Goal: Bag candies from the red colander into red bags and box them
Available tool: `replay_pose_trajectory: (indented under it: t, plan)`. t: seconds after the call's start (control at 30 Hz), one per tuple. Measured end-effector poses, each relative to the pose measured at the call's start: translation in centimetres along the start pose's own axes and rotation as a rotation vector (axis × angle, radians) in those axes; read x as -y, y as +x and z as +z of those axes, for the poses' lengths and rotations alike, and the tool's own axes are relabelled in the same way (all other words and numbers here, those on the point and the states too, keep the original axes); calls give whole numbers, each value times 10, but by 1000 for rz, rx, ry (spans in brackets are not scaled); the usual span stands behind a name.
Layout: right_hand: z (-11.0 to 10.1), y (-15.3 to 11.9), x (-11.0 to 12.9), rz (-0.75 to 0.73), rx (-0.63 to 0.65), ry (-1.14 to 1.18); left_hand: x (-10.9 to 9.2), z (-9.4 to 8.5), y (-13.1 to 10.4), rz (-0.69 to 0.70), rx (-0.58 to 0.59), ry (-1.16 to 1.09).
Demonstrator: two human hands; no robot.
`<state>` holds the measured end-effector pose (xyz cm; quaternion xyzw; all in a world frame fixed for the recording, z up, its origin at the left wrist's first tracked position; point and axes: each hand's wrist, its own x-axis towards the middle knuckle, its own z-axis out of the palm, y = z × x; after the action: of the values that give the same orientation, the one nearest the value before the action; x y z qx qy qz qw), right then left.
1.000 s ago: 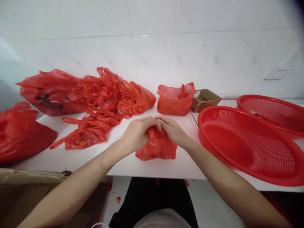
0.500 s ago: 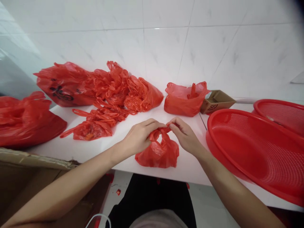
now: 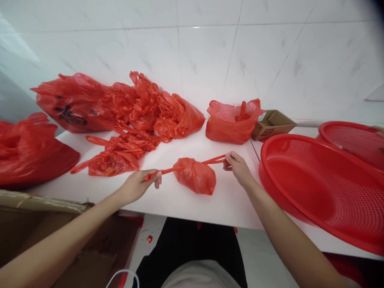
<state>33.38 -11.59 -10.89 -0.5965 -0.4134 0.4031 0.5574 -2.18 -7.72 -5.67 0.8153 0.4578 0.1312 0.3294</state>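
Note:
In front of me on the white table a small red plastic bag [image 3: 195, 176] is drawn into a rounded bundle, its contents hidden. My left hand [image 3: 138, 185] is closed on one of its handles, stretched out to the left. The other handle is pulled taut to the right, pinched between the fingers of my right hand [image 3: 237, 165]. Both handles meet at the top of the bundle; whether a knot is there I cannot make out. Left of it lie several small red bags [image 3: 115, 158] with loose handles.
Large red bags [image 3: 78, 108] line the wall; another bag [image 3: 27, 156] sits far left. An open red bag [image 3: 229, 130] stands beside a small cardboard box [image 3: 274, 124]. Red plastic baskets [image 3: 288, 208] fill the right side. An open carton [image 3: 39, 202] is at lower left. Part of someone's hand shows at the right edge.
My hands were close together at the bag's top; now they are spread apart, each pulling a handle. The bag has tightened from a loose, flat-topped shape into a compact bundle.

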Motion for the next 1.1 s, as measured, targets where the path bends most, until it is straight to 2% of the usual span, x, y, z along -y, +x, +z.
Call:
replay_pose_trajectory:
  t: [0.1, 0.17, 0.2, 0.27, 0.33, 0.37, 0.4, 0.47, 0.53, 0.63, 0.8, 1.1]
  plan:
    - [5, 4, -1, 8, -31, 21, 1, 4, 9, -54, 20, -227]
    - [5, 2, 4, 11, -46, 34, -4, 3, 19, -59, -25, -306]
    - [4, 0, 6, 12, -53, 44, -9, 3, 24, -40, -93, -305]
    - [4, -5, 9, 1, -76, 65, -22, 6, 32, 88, -323, -187]
    - [6, -13, 9, -28, -119, 60, -38, 16, 37, 311, -542, 83]
    - [10, -17, 8, -55, -141, 32, -46, 24, 39, 425, -586, 244]
    - [15, -21, 6, -92, -154, -18, -53, 32, 41, 517, -578, 397]
    - [27, -31, 0, -185, -135, -178, -60, 50, 48, 594, -450, 627]
    - [40, -39, -6, -279, -54, -384, -57, 65, 59, 554, -306, 737]
    - [51, -42, -17, -318, 35, -597, -43, 74, 77, 472, -212, 796]
    - [42, -28, -33, -239, 6, -565, -26, 73, 93, 441, -105, 829]
    - [26, -12, -57, -221, -48, -456, -17, 77, 123, 337, -81, 787]
